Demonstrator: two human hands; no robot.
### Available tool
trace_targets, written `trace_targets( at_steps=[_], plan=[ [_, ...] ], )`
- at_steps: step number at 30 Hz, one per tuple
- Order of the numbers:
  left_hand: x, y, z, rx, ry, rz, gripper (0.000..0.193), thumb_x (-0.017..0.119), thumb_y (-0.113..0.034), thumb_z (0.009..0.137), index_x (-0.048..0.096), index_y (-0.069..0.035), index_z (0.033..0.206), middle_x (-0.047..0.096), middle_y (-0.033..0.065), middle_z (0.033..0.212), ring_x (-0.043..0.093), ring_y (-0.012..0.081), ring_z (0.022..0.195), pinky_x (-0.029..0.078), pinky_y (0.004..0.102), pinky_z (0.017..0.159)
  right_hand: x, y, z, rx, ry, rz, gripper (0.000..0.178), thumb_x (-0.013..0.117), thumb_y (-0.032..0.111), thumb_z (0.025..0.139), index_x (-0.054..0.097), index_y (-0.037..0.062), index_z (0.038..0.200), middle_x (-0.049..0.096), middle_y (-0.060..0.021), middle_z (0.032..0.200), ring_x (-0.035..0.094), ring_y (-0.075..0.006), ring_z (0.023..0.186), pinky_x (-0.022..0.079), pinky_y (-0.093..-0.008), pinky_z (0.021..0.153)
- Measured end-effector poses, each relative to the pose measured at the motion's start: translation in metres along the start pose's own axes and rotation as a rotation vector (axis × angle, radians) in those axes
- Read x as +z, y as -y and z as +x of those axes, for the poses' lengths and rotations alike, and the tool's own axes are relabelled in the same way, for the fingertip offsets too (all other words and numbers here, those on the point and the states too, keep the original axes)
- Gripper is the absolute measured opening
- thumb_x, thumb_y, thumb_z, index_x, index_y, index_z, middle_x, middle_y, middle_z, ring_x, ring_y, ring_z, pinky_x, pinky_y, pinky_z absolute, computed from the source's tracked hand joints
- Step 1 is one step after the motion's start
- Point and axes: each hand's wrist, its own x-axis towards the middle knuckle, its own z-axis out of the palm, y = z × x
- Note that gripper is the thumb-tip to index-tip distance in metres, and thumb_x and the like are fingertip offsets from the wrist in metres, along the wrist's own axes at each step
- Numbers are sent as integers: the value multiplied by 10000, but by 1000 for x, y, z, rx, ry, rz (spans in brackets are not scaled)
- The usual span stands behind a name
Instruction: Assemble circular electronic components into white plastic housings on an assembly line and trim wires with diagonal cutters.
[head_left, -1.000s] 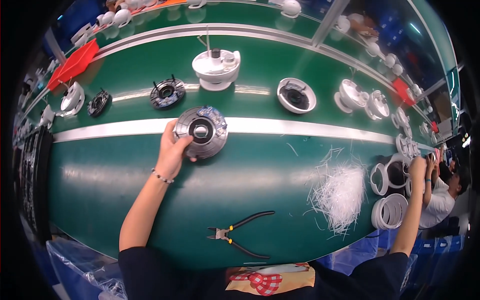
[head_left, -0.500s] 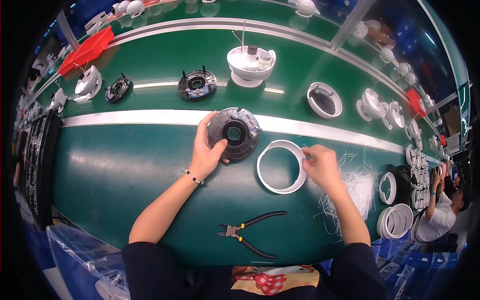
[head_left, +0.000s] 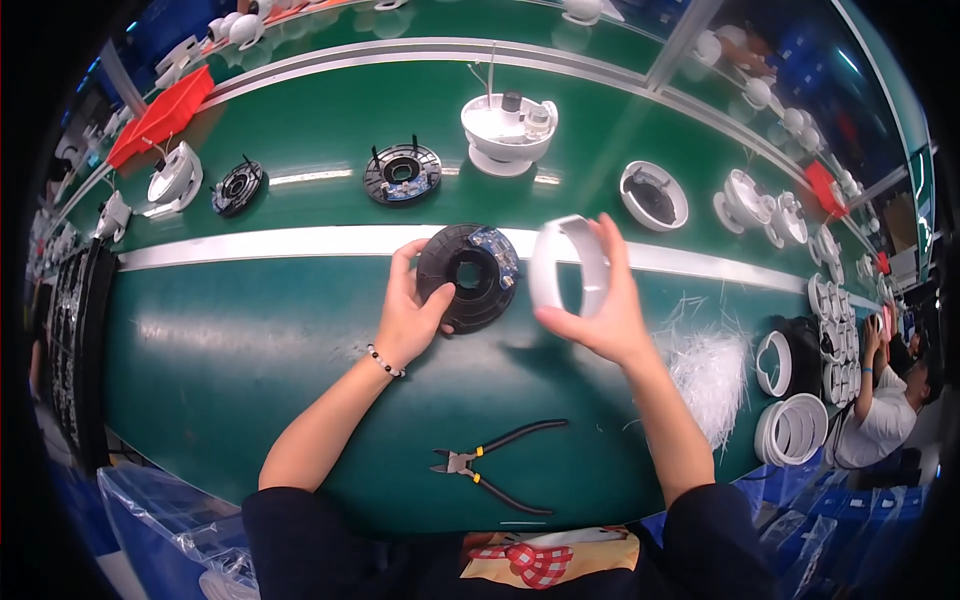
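Note:
My left hand [head_left: 414,310] grips a round black plastic disc [head_left: 440,262] by its left side, the thumb across its face. The disc has a hole in the middle and a blue circuit board [head_left: 490,250] at its upper right. Just to the right, my right hand [head_left: 612,305] holds a white plastic ring [head_left: 545,265] up off the table, tilted partly edge-on, fingers along its right side and thumb below. A small gap separates ring and disc. Nearer me, diagonal cutters [head_left: 462,462] with black handles lie spread on the green table.
Beyond the white strip [head_left: 300,243] stand a white domed housing [head_left: 505,140], black discs [head_left: 402,175] and a white cup-shaped part [head_left: 653,196]. White plastic strips [head_left: 710,385] are heaped at right, beside stacked white rings [head_left: 790,432]. A person [head_left: 885,410] works at far right.
My right hand has lifted the white ring off the table and turned it more edge-on, with the fingers now around its right side. The disc stays in my left hand.

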Motion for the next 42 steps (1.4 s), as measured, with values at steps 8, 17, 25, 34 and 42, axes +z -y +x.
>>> trace_targets(
  at_steps=[8, 17, 25, 34, 42],
  plan=[
    [-8, -8, 0, -166, 299, -211, 537, 433, -266, 880, 203, -72, 1325, 404, 112, 1243, 469, 225, 1090, 494, 343, 773, 59, 23, 0, -50, 24, -37, 1106, 808, 367, 498, 168, -11, 1317, 281, -230, 1251, 318, -343, 1176, 273, -405, 991],
    [-27, -21, 2, -307, 154, -733, 504, 328, -413, 882, 421, -27, 1191, 519, 136, 1117, 519, 244, 1024, 407, 387, 915, 102, 47, 0, -195, 5, -73, 1075, 806, 361, 490, 195, -32, 1282, 300, -216, 1217, 325, -333, 1155, 297, -392, 971],
    [-43, -21, -2, -311, 182, -750, 584, 258, -507, 875, 419, -60, 1214, 500, 100, 1167, 493, 216, 1071, 398, 356, 930, 122, 70, 6, -127, 48, -106, 1061, 806, 374, 484, 208, -43, 1254, 226, -262, 1284, 257, -371, 1199, 263, -429, 986],
    [-73, -20, 0, -283, 247, -755, 544, 286, -466, 865, 433, -71, 1209, 499, 109, 1171, 495, 227, 1066, 403, 364, 920, 132, 82, 11, -271, 86, -153, 1080, 807, 378, 437, 229, -23, 1256, 261, -262, 1282, 270, -406, 1187, 257, -464, 970],
    [-80, -31, -12, -376, 264, -807, 747, 160, -639, 835, 364, -56, 1255, 449, 104, 1217, 455, 214, 1113, 371, 357, 957, 155, 88, 3, -212, 6, -280, 1085, 802, 385, 459, 213, -60, 1255, 315, -268, 1234, 318, -397, 1144, 273, -461, 949]
  ],
)
